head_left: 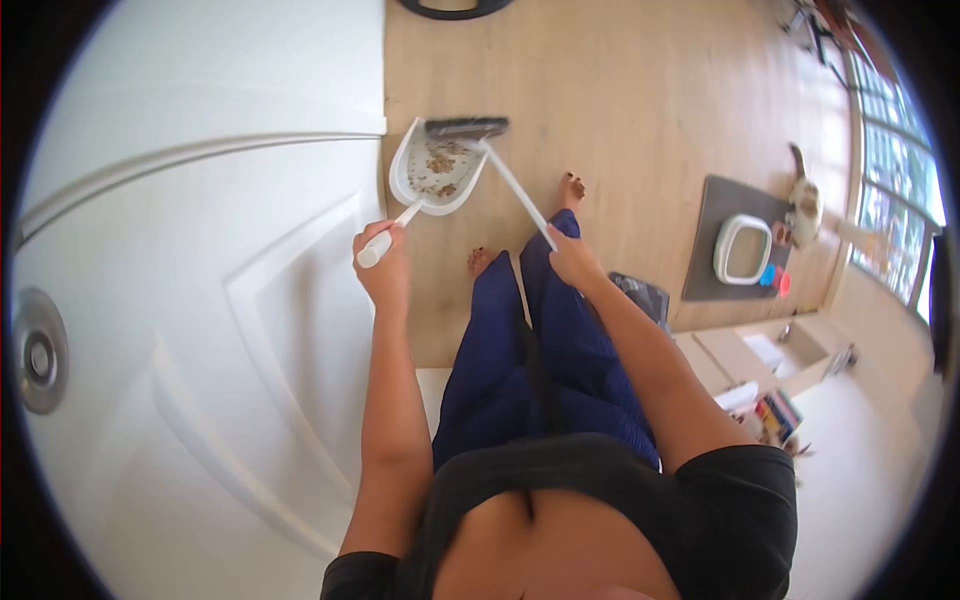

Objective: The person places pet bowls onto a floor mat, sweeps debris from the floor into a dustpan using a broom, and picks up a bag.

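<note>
My left hand [383,265] is closed around the white handle of a dustpan [403,180]. The white pan lies on the wooden floor beside the door frame, with brown crumbs or debris [440,165] scattered inside it. In my right hand [575,258] is the white stick of a broom [515,190], the fingers wrapped round it. The broom's dark bristle head [466,127] sits at the far edge of the dustpan, over or touching its open mouth; exactly which I cannot tell.
A white panelled door [200,300] with a round metal knob is close on the left. To the right, a cat [805,210] is by a grey mat [708,230] with a white litter tray [722,255]. A dark bag [643,298] is behind my right arm. My bare feet are near the dustpan.
</note>
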Tool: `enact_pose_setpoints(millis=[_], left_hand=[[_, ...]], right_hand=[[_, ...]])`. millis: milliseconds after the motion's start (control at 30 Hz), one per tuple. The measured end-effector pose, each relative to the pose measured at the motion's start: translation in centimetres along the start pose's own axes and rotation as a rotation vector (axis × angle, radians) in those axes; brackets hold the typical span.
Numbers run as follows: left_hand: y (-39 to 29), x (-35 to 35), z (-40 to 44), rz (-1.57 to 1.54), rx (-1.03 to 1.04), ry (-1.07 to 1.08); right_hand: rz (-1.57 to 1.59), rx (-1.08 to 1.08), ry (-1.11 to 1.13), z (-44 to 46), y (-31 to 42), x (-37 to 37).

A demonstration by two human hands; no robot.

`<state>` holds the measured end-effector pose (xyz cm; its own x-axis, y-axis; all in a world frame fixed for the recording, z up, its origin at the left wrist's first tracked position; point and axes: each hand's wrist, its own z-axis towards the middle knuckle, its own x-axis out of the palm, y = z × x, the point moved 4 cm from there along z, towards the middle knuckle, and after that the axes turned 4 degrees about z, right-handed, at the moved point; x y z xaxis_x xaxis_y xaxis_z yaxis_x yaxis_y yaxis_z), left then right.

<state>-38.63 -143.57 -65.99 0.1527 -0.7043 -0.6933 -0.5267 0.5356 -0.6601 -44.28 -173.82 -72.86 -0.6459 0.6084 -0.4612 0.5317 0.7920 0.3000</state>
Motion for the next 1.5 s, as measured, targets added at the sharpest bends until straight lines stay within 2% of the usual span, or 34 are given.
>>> enact_pose_setpoints(millis=[67, 167, 267, 333, 400, 500, 567, 600, 633, 667, 767, 833, 900, 933, 1000, 1167, 1300, 1367, 1500], left_hand=[[0.9, 0.1, 0.5, 0.025, 0.023, -0.001], [0.8, -0.4, 0.8, -0.017, 0.071, 0.038], [-1.2, -0.3, 0.3, 0.055, 0.106, 0.078], [-1.7, -0.1, -0.3, 0.078, 0.154, 0.092], [-2.6, 0.2, -0.2, 0.134, 0.18, 0.138], [-3.5, 0.7, -0.1, 0.212, 0.215, 0.209], [-3.9, 0.9, -0.1, 0.234, 0.131, 0.278], [-3.7, 1.0, -0.4, 0.241, 0.151, 0.248], [-3.7, 1.3, -0.5, 0.239, 0.158, 0.253], [-3.7, 1.3, -0.7, 0.243, 0.157, 0.26], [-3.2, 1.3, -0.1, 0.247, 0.145, 0.271], [-3.3, 1.2, -0.2, 0.243, 0.148, 0.274], [-3.3, 0.9, 0.0, 0.211, 0.152, 0.259], [-2.8, 0.7, 0.3, 0.22, 0.158, 0.274], [-2.3, 0.9, 0.9, 0.176, 0.266, 0.28], [-3.4, 1.1, 0.5, 0.228, 0.203, 0.306], [-3.5, 1.0, 0.2, 0.257, 0.175, 0.332], [-3.2, 1.1, 0.2, 0.23, 0.166, 0.333], [-2.8, 1.6, 0.5, 0.231, 0.177, 0.335]], right_hand=[[0.045, 0.048, 0.058, -3.9, -1.5, 0.2], [0.19, 0.222, -0.043, -7.3, -3.3, -1.5], [0.236, 0.226, -0.387, -3.9, -10.8, -3.0], [0.448, 0.292, -0.472, -2.2, -13.3, -6.6], [0.502, 0.219, -0.513, 2.3, -17.5, -9.0], [0.558, 0.284, -0.424, 4.7, -18.7, -10.1], [0.438, 0.286, -0.368, 5.7, -18.6, -5.8], [0.444, 0.275, -0.365, 2.3, -15.7, -3.8], [0.298, 0.235, -0.406, 1.5, -15.1, 0.1], [0.231, 0.275, -0.331, -1.4, -12.7, 2.9], [0.318, 0.15, -0.156, -7.3, -8.8, 10.0], [0.379, 0.093, -0.17, -11.9, -7.1, 8.6], [0.565, 0.139, -0.095, -14.3, -8.1, 8.0], [0.697, 0.243, -0.077, -15.5, -8.7, 6.9], [0.842, 0.333, -0.111, -16.5, -12.1, 6.3], [0.703, 0.461, -0.416, -15.0, -22.2, 4.6], [0.754, 0.538, -0.424, -11.7, -27.8, 5.8], [0.763, 0.507, -0.348, -11.5, -25.5, 8.1], [0.856, 0.362, -0.166, -14.0, -12.5, 10.4]])
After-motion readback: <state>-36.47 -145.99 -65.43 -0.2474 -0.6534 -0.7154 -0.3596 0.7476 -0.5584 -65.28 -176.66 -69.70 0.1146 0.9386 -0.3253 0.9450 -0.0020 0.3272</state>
